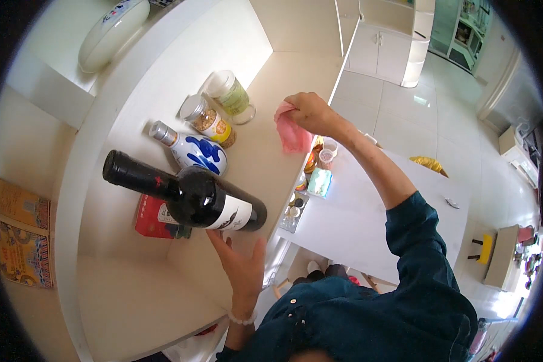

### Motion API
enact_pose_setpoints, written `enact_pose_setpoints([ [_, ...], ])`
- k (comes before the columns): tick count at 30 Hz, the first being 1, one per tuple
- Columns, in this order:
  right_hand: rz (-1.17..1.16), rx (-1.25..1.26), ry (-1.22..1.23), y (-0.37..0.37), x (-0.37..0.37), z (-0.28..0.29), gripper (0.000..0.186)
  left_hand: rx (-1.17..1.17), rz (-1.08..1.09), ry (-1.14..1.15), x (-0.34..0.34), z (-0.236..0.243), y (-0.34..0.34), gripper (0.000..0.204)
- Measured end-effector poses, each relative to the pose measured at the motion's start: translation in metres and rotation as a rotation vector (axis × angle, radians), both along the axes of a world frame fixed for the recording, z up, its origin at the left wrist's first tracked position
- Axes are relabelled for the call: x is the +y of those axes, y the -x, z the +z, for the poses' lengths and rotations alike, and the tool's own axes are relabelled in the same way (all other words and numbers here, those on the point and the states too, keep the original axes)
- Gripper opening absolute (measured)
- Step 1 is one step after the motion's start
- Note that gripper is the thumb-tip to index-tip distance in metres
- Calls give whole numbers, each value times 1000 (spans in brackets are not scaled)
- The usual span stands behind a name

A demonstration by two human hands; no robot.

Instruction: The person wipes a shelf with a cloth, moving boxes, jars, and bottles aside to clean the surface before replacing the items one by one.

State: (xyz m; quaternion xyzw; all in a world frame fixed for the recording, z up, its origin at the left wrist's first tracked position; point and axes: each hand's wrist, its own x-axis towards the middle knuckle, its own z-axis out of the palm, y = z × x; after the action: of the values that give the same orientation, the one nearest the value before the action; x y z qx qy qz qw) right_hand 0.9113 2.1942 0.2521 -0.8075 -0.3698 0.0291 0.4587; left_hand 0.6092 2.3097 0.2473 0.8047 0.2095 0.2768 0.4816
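A dark wine bottle (202, 196) with a white label stands on the cream shelf. My left hand (241, 271) is beside its lower part, thumb and fingers apart, with a fingertip at the bottle's edge; whether it touches is hard to tell. My right hand (312, 113) is closed on a pink cloth (292, 131), which hangs above the shelf's front edge. Behind the wine bottle are a blue-and-white porcelain bottle (200, 152), a jar with a yellow label (214, 125) and a white-lidded glass jar (230, 96). A red box (154, 216) is partly hidden by the wine bottle.
A white table (374, 211) lies right of the shelf, with a tissue pack (320, 183), a tray of small jars (294, 212) and cups along its near side. A white dish (111, 36) sits in the upper-left compartment. A yellow stool (481, 248) stands far right.
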Motion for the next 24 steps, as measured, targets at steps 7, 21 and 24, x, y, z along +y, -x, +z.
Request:
enact_pose_setpoints([
  [7, 128, 158, -207, -41, 13, 45, 30, 226, -22, -369, 0, -26, 18, 91],
  [21, 220, 512, 8, -111, 12, 77, 28, 173, 38, -399, -7, -34, 10, 81],
  [24, 93, 685, -97, -112, 14, 88, 26, 169, 50, -394, -5, -35, 13, 81],
])
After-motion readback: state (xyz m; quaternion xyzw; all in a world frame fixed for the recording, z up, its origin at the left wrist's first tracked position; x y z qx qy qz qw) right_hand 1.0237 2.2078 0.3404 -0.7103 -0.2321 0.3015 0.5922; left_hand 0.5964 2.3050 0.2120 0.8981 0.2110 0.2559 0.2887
